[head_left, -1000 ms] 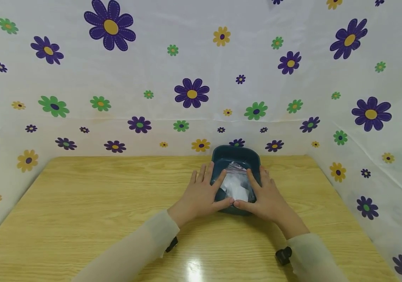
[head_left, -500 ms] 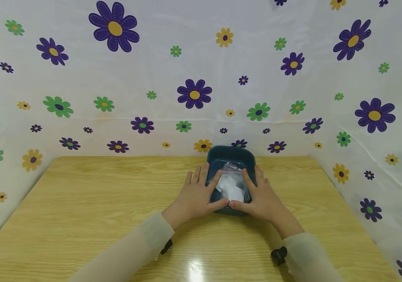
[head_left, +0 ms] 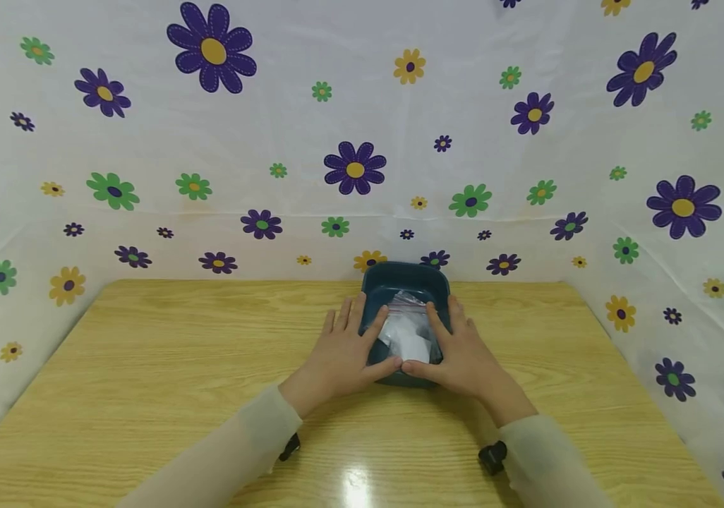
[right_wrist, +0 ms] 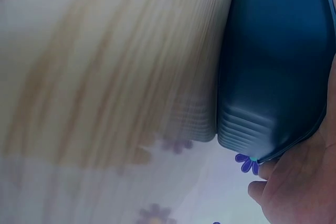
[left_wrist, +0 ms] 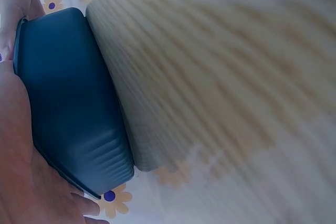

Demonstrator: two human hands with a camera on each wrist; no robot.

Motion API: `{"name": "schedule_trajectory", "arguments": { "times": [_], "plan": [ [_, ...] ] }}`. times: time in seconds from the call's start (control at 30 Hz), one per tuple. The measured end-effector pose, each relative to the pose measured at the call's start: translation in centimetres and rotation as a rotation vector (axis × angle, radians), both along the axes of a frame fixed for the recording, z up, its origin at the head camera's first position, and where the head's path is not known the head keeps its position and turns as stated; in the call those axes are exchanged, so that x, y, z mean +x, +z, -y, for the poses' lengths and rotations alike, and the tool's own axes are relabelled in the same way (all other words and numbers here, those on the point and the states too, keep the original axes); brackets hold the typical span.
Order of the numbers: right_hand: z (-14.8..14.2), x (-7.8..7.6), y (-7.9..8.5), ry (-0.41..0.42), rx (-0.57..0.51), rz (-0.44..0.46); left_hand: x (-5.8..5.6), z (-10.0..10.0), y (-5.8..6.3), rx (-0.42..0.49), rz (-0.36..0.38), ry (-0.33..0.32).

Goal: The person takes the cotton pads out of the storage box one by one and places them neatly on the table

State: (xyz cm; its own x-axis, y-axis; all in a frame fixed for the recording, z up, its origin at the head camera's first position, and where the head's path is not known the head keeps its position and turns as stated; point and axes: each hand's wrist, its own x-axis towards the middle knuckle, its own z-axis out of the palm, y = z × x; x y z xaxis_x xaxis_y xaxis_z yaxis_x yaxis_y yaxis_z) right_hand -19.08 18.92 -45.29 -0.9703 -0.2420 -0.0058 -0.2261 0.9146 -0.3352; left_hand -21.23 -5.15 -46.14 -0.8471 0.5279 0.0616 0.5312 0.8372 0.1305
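A dark teal plastic basin (head_left: 406, 274) stands at the back of the table. Inside lies a clear zip bag (head_left: 408, 328) with something white in it. My left hand (head_left: 339, 356) rests on the basin's left rim, fingers straight and spread. On the opposite rim lies my right hand (head_left: 466, 356), its fingers likewise extended. The thumbs almost meet over the near rim. Both wrist views show the basin's ribbed outer wall (left_wrist: 73, 98) from low down, with a palm along its upper edge. The contents beneath the bag are hidden.
The wood-grain table (head_left: 197, 353) extends to both sides of the basin. A white flower-print cloth (head_left: 273, 127) hangs behind the table and along its sides. The basin is close to the table's back edge.
Both hands and the basin have slid left along the table together, the bag moving with them. The head view has turned slightly left. The hands' spread has stayed much the same.
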Motion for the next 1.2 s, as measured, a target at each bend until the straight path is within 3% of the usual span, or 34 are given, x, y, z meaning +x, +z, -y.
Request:
{"name": "schedule_trajectory", "arguments": {
  "times": [0.8,1.2],
  "plan": [
    [3.6,-0.9,-0.1,0.034,-0.004,0.007,0.5,3.7,0.6,0.003,-0.012,0.027],
    [5.4,-0.9,0.2,0.042,-0.066,0.036,0.7,5.6,0.7,0.013,-0.006,0.052]
  ]
}}
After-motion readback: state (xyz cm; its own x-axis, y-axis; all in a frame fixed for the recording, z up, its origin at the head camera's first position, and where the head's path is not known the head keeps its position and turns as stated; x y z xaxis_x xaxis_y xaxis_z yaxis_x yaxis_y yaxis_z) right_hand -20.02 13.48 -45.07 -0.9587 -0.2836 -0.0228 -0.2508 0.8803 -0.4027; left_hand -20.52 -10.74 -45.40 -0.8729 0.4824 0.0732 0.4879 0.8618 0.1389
